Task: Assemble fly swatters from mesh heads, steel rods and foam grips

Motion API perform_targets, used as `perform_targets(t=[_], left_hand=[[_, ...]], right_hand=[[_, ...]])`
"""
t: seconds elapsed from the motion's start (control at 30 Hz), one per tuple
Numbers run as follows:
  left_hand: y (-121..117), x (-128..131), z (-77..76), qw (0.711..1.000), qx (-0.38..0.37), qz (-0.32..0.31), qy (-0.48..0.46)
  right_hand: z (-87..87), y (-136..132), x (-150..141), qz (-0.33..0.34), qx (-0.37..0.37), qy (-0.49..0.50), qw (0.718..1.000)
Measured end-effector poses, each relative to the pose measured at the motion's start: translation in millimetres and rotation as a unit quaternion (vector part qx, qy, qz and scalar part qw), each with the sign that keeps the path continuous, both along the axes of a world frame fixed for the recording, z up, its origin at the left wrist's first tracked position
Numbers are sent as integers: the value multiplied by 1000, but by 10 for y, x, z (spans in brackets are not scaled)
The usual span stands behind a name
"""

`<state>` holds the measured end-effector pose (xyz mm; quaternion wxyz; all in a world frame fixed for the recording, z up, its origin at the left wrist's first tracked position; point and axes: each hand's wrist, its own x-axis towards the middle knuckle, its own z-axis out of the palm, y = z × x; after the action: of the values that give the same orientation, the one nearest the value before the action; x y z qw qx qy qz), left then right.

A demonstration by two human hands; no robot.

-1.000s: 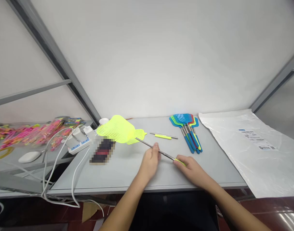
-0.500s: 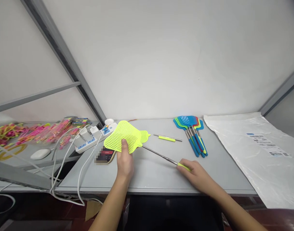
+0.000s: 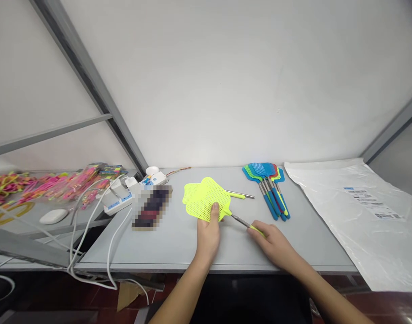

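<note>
A yellow-green fly swatter point(image 3: 206, 202) with a perforated head is held between both hands over the grey table. My left hand point(image 3: 208, 234) grips its head, thumb on top. My right hand point(image 3: 271, 238) is closed around the yellow-green handle at the other end of the short metal rod. Behind the held head lies another yellow-green swatter head point(image 3: 190, 191), partly covered. A separate metal rod with a yellow-green grip point(image 3: 237, 195) rests just beyond, its left end hidden by the swatter.
A bundle of fly swatters point(image 3: 272, 193), mostly blue-handled, lies at back right, beside a large white plastic bag point(image 3: 334, 202). Leftward are a pixelated object point(image 3: 152, 209), a power strip point(image 3: 120, 203), white cables point(image 3: 111, 234) and colourful packed items point(image 3: 71, 184).
My left hand has moved right with the swatter head, toward my right hand. The visible metal rod has become much shorter. My right hand has stayed nearly in place.
</note>
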<state>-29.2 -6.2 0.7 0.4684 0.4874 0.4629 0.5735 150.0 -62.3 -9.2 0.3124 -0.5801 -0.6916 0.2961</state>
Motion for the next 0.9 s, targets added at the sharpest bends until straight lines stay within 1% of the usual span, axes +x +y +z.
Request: perform_targets(t=[0.13, 0.27, 0.33, 0.4, 0.47, 0.5, 0.6, 0.67, 0.7, 0.73, 0.8, 0.87, 0.9], left_hand=[[12, -4, 14, 1000, 5, -17, -3], [55, -7, 22, 999, 6, -42, -20], [106, -4, 63, 998, 7, -59, -34], [186, 1, 135, 995, 0, -90, -46], [290, 15, 226, 990, -16, -128, -53], [346, 28, 273, 988, -23, -143, -54], [495, 103, 394, 985, -29, -167, -41], [562, 181, 448, 979, -26, -203, -14], [587, 224, 467, 972, -28, -234, 2], [607, 266, 481, 962, -34, -270, 18], [647, 341, 489, 940, -52, -335, 43], [696, 394, 466, 925, -72, -370, 53], [724, 411, 441, 921, -79, -378, 51]], right_hand=[[1, 10, -6, -3, -4, 12, 1000], [-4, 25, -25, -7, -22, 39, 999], [-1, 27, -39, -6, -37, 70, 997], [13, 21, -59, -6, -54, 112, 992], [45, 7, -86, -7, -84, 169, 982], [69, -2, -100, -4, -107, 206, 973], [159, -8, -132, 16, -176, 312, 934], [220, 21, -130, 23, -192, 343, 919], [246, 47, -120, 17, -187, 340, 922], [270, 78, -105, 4, -174, 323, 930], [308, 148, -68, -37, -125, 259, 957], [336, 208, -41, -75, -67, 177, 979], [345, 231, -36, -87, -46, 141, 985]])
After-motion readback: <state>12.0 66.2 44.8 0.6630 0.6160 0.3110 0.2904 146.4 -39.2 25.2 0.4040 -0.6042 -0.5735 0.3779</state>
